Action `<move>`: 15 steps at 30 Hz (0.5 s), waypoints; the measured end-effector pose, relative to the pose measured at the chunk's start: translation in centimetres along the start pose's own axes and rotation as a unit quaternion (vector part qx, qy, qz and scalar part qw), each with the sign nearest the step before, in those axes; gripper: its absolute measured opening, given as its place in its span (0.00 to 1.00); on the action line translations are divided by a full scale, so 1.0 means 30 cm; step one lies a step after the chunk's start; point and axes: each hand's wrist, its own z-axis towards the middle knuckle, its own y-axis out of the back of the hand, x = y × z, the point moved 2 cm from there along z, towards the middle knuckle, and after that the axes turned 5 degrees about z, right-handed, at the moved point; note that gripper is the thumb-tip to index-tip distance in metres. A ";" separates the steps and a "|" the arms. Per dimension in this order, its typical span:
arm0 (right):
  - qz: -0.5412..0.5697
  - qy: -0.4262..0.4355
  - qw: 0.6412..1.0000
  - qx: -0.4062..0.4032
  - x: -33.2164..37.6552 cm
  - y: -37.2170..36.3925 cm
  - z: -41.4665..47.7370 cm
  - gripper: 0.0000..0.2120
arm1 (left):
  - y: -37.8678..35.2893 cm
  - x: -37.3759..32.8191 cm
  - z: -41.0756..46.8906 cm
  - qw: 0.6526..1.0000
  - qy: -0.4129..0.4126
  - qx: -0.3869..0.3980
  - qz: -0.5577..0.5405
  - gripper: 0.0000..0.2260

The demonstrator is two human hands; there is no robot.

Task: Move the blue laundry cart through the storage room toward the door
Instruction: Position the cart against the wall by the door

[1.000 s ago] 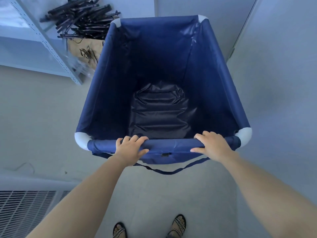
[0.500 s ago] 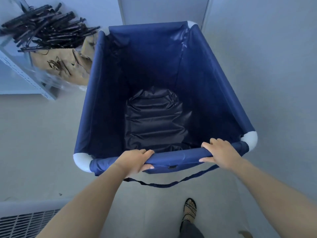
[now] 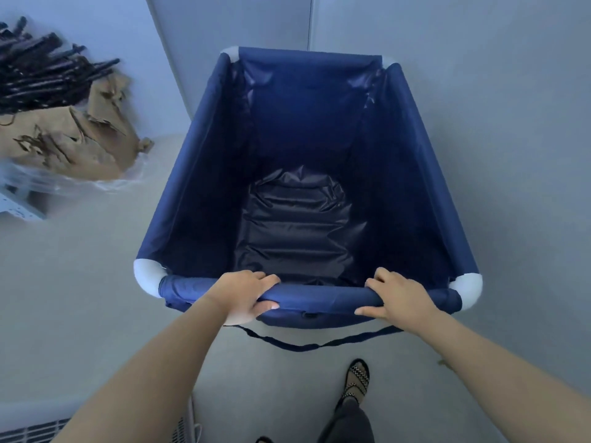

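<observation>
The blue laundry cart (image 3: 204,174) fills the middle of the view, a deep fabric bin with white corner joints and a dark liner at its bottom. It holds nothing else. My left hand (image 3: 244,294) is wrapped over the near top rail, left of centre. My right hand (image 3: 398,297) grips the same rail, right of centre. A blue strap (image 3: 307,346) hangs in a loop below the rail. The cart's far end stands close to a pale wall with a vertical seam (image 3: 310,24).
At the left, a metal shelf (image 3: 16,209) carries torn brown cardboard (image 3: 73,145) and a pile of black rods (image 3: 41,78). A white grille (image 3: 35,433) sits at the bottom left. A grey wall (image 3: 511,155) runs close along the cart's right side. My sandalled foot (image 3: 358,377) steps behind the cart.
The cart has rolled forward and turned, so the shelf and rods slid to the left edge. The far wall seam is now behind the cart. Both hands kept their grip on the rail.
</observation>
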 end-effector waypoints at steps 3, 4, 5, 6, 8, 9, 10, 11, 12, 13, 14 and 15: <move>-0.013 0.024 0.998 -0.059 0.059 -0.022 -0.031 0.29 | -0.002 0.030 -0.008 1.000 0.011 -0.007 0.007 0.17; -0.023 0.030 0.995 -0.094 0.075 -0.028 -0.041 0.29 | -0.006 0.039 -0.005 1.000 0.020 -0.011 0.011 0.18; -0.030 0.027 0.992 -0.120 0.090 -0.032 -0.050 0.28 | -0.008 0.048 0.001 0.999 0.030 -0.013 0.015 0.19; -0.032 0.021 0.989 -0.146 0.103 -0.034 -0.054 0.26 | -0.007 0.059 0.009 0.999 0.038 -0.014 0.019 0.19; -0.022 0.009 0.983 -0.181 0.124 -0.035 -0.052 0.24 | 0.000 0.082 0.028 0.999 0.045 -0.011 0.027 0.21; -0.021 0.005 0.982 -0.187 0.132 -0.035 -0.048 0.23 | 0.005 0.092 0.037 0.998 0.046 -0.011 0.033 0.21; -0.021 0.001 0.981 -0.194 0.138 -0.033 -0.043 0.23 | 0.009 0.099 0.044 0.998 0.048 -0.013 0.040 0.22; -0.019 -0.003 0.980 -0.200 0.142 -0.029 -0.037 0.23 | 0.012 0.103 0.051 0.997 0.051 -0.017 0.049 0.22; -0.018 -0.006 0.978 -0.207 0.146 -0.024 -0.029 0.23 | 0.014 0.107 0.058 0.997 0.055 -0.025 0.056 0.22; -0.017 -0.009 0.977 -0.210 0.149 -0.020 -0.020 0.23 | 0.014 0.109 0.065 0.996 0.060 -0.038 0.060 0.23; -0.020 -0.011 0.977 -0.214 0.152 -0.016 -0.009 0.23 | 0.016 0.113 0.072 0.995 0.066 -0.051 0.062 0.23; -0.023 -0.013 0.976 -0.216 0.153 -0.009 0.005 0.23 | 0.020 0.118 0.080 0.993 0.073 -0.059 0.064 0.23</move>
